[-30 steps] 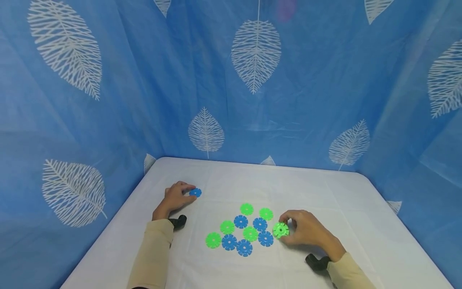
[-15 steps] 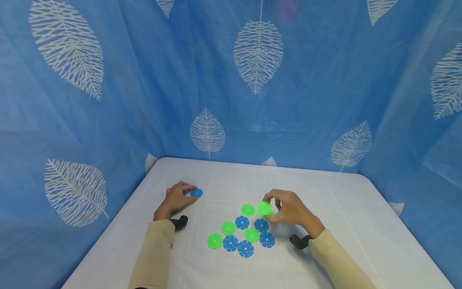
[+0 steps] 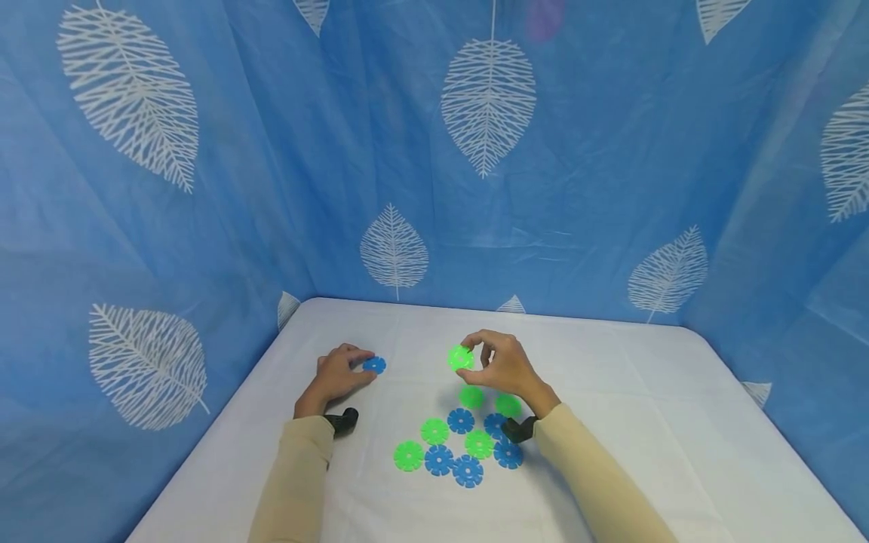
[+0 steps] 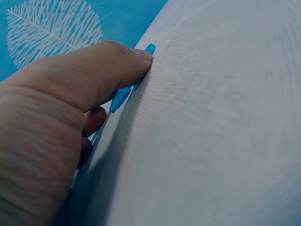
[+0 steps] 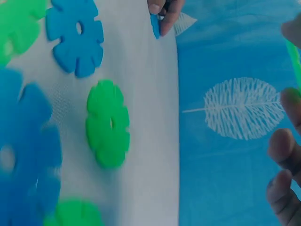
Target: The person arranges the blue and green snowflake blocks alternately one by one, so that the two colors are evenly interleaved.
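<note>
At the left of the table, my left hand [image 3: 336,375] pinches a blue notched snowflake disc [image 3: 375,365] between thumb and fingers, low at the white cloth. The left wrist view has the thumb across that blue disc [image 4: 121,99], which is tilted at the cloth. Beyond the group of discs, my right hand [image 3: 504,367] holds a bright green snowflake disc [image 3: 459,357] by its edges, raised above the table. Only a sliver of this green disc [image 5: 295,59] shows beside the fingertips at the right wrist view's edge.
Several loose green discs [image 3: 435,431] and blue discs [image 3: 468,471] lie close together on the white tablecloth [image 3: 380,505], some overlapping. The right wrist camera [image 3: 519,430] covers part of a blue one. A blue leaf-print curtain [image 3: 489,226] stands behind the table.
My right hand has carried the green disc leftward and away from me, from the right of the loose discs to beyond them. The left hand keeps its blue disc in nearly the same place.
</note>
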Action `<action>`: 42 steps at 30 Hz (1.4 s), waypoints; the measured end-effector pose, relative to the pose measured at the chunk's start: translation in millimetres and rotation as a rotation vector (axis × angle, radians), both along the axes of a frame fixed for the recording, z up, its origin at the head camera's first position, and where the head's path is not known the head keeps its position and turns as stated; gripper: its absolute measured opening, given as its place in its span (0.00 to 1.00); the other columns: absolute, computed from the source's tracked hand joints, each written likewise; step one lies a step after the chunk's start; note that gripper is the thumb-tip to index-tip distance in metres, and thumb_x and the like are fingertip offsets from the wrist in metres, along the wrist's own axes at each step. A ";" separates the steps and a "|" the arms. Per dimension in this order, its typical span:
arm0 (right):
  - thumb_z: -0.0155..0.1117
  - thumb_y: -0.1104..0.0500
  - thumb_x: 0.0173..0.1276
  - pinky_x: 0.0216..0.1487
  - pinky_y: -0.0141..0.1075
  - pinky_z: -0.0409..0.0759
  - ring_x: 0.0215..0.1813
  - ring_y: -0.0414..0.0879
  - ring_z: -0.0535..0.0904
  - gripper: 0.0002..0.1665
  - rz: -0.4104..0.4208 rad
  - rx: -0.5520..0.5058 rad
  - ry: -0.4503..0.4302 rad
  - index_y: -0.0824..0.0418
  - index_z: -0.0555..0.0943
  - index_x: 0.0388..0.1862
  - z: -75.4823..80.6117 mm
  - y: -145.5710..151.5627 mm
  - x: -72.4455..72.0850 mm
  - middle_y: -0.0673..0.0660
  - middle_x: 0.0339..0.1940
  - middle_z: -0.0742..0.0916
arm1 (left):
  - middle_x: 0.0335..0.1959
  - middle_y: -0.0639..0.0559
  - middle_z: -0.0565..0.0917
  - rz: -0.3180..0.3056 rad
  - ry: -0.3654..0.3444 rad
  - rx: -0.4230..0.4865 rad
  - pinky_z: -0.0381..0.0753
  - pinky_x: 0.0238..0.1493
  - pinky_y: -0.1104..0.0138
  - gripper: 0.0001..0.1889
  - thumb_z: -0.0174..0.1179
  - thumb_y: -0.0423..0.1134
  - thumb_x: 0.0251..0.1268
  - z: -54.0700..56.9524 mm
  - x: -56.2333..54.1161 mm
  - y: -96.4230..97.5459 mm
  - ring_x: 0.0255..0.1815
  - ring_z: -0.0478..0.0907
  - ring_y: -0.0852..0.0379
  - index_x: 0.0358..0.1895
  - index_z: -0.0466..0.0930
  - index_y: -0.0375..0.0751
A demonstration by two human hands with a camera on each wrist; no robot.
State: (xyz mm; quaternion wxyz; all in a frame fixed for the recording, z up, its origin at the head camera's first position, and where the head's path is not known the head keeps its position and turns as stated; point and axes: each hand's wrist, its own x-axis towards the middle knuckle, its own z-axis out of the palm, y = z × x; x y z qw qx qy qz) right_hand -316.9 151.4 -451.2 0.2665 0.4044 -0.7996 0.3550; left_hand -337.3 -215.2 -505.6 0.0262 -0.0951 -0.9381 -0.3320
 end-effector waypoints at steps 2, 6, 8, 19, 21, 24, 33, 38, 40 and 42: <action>0.84 0.53 0.45 0.24 0.28 0.72 0.21 0.33 0.72 0.25 -0.024 -0.039 0.025 0.54 0.85 0.44 -1.7 -8.8 -5.6 0.49 0.36 0.88 | 0.59 0.44 0.78 0.004 -0.007 0.001 0.55 0.62 0.47 0.25 0.70 0.50 0.58 1.3 0.7 0.5 0.64 0.71 0.41 0.60 0.83 0.51; 0.84 0.53 0.44 0.25 0.30 0.73 0.21 0.36 0.74 0.27 -0.090 -0.102 0.099 0.56 0.85 0.44 -3.1 -25.7 -14.1 0.51 0.37 0.89 | 0.59 0.45 0.78 0.012 -0.003 0.004 0.55 0.63 0.48 0.24 0.70 0.50 0.58 3.0 1.2 2.4 0.65 0.72 0.43 0.60 0.84 0.52; 0.84 0.53 0.44 0.25 0.31 0.73 0.21 0.36 0.74 0.27 -0.129 -0.128 0.107 0.56 0.85 0.44 -3.7 -33.6 -17.1 0.51 0.37 0.89 | 0.58 0.45 0.79 0.009 0.007 0.010 0.55 0.63 0.48 0.24 0.71 0.49 0.58 3.2 0.9 3.6 0.64 0.72 0.43 0.59 0.84 0.52; 0.82 0.44 0.48 0.25 0.28 0.72 0.23 0.33 0.73 0.25 -0.354 -0.078 -0.076 0.52 0.86 0.43 -25.1 -72.1 -18.2 0.47 0.36 0.89 | 0.56 0.50 0.79 0.031 -0.010 0.008 0.56 0.62 0.49 0.23 0.71 0.49 0.57 0.9 0.9 12.1 0.63 0.72 0.47 0.58 0.84 0.55; 0.81 0.43 0.49 0.26 0.30 0.73 0.24 0.36 0.75 0.25 -0.399 -0.073 -0.119 0.52 0.86 0.43 -29.5 -81.3 -16.9 0.47 0.37 0.89 | 0.56 0.50 0.80 0.031 -0.004 -0.006 0.57 0.62 0.49 0.24 0.71 0.50 0.57 -0.5 0.9 11.6 0.62 0.73 0.47 0.58 0.84 0.55; 0.79 0.41 0.51 0.31 0.34 0.77 0.29 0.41 0.82 0.25 -0.429 -0.076 -0.179 0.52 0.87 0.43 -35.0 -96.1 -14.3 0.48 0.36 0.90 | 0.55 0.51 0.80 0.030 0.006 -0.026 0.57 0.61 0.50 0.24 0.71 0.51 0.57 -1.9 1.9 8.8 0.61 0.73 0.48 0.58 0.84 0.54; 0.77 0.37 0.51 0.36 0.39 0.79 0.36 0.43 0.84 0.24 -0.478 0.046 -0.387 0.51 0.87 0.41 -37.3 -120.9 -10.5 0.46 0.34 0.89 | 0.53 0.50 0.80 0.034 0.030 -0.006 0.56 0.62 0.49 0.22 0.72 0.48 0.57 0.1 7.3 2.3 0.59 0.74 0.48 0.57 0.85 0.53; 0.76 0.37 0.51 0.38 0.40 0.79 0.35 0.42 0.82 0.27 -0.467 0.153 -0.472 0.54 0.87 0.42 -37.1 -126.8 -11.8 0.47 0.32 0.88 | 0.52 0.51 0.80 0.030 0.043 -0.021 0.57 0.61 0.49 0.22 0.72 0.48 0.57 -0.9 7.3 2.0 0.58 0.75 0.48 0.57 0.85 0.53; 0.76 0.36 0.51 0.38 0.41 0.79 0.35 0.42 0.81 0.27 -0.459 0.179 -0.483 0.54 0.88 0.41 -38.8 -128.4 -13.3 0.47 0.32 0.88 | 0.52 0.51 0.80 0.029 0.046 -0.021 0.57 0.61 0.49 0.22 0.72 0.48 0.57 -0.1 7.7 3.2 0.58 0.75 0.48 0.57 0.85 0.53; 0.76 0.37 0.51 0.38 0.41 0.80 0.35 0.42 0.81 0.27 -0.452 0.200 -0.488 0.54 0.88 0.41 -41.3 -130.0 -13.6 0.48 0.32 0.88 | 0.51 0.51 0.80 0.033 0.046 -0.024 0.57 0.61 0.50 0.22 0.72 0.48 0.57 -0.8 8.1 4.7 0.58 0.75 0.49 0.57 0.85 0.54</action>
